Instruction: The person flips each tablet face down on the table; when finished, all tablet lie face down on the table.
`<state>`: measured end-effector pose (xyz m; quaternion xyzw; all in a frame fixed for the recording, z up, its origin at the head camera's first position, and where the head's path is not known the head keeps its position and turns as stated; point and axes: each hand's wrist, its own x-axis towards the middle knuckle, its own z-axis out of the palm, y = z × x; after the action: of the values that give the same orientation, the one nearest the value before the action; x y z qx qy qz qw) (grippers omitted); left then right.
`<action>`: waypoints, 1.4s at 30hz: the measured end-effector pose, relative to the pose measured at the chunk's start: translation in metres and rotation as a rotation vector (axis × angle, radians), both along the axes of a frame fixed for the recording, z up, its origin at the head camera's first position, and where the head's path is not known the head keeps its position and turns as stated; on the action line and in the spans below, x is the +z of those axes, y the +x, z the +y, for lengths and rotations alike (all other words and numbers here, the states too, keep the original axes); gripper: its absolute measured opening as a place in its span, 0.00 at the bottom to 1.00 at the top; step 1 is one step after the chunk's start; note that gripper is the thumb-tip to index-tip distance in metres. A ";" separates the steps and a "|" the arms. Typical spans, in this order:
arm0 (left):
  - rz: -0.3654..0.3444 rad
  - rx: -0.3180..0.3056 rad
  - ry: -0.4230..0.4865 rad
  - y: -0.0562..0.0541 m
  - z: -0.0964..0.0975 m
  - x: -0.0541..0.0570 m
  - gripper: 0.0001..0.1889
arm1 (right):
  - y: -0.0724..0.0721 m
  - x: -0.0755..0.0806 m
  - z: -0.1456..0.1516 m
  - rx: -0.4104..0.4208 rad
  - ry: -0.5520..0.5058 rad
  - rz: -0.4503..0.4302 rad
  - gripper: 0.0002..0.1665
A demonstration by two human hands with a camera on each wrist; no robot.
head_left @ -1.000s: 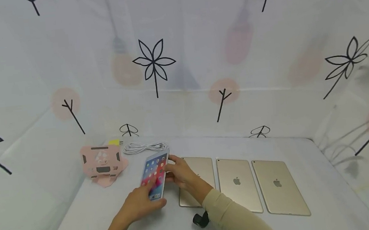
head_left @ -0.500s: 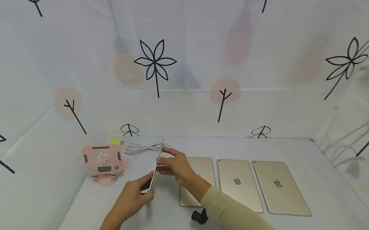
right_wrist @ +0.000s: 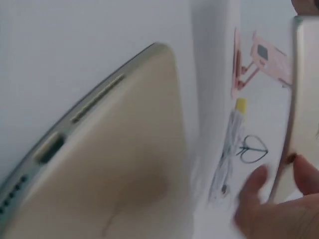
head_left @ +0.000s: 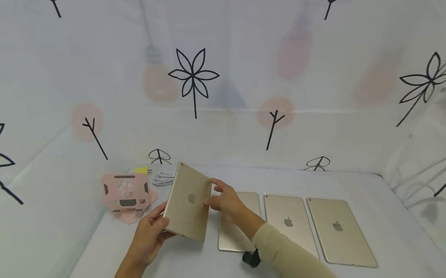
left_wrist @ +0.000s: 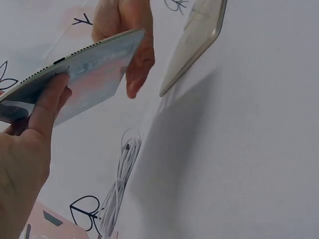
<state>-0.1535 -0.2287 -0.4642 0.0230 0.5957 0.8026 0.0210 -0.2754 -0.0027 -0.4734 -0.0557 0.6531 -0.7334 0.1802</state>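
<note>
A gold tablet (head_left: 185, 206) with an apple logo is held tilted above the table, its back facing the head camera. My left hand (head_left: 147, 237) grips its lower left side, thumb on the back and fingers under the lit screen, as the left wrist view shows. At the opposite edge is my right hand (head_left: 230, 204), its thumb (right_wrist: 305, 174) on the back and a finger (right_wrist: 254, 184) on the screen side. Under the right forearm lies a second gold tablet (head_left: 233, 233), face down and partly covered.
Two more gold tablets, one in the middle (head_left: 287, 214) and one at the right (head_left: 339, 235), lie face down in a row. A pink folding stand (head_left: 126, 190), a yellow plug (head_left: 142, 170) and a coiled white cable (head_left: 163, 178) are at the back left.
The held tablet has turned over, from screen facing the head camera, through edge-on, to its gold back. My left hand has moved left and shifted its grip to the lower left side.
</note>
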 end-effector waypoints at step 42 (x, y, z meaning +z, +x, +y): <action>-0.180 0.108 -0.800 -0.003 -0.009 -0.036 0.26 | -0.019 -0.029 0.011 0.018 0.376 0.086 0.49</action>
<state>-0.1561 -0.2375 -0.4998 -0.0886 0.8567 0.5067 0.0381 -0.2947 0.0083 -0.5028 -0.0584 0.7853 -0.5936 0.1659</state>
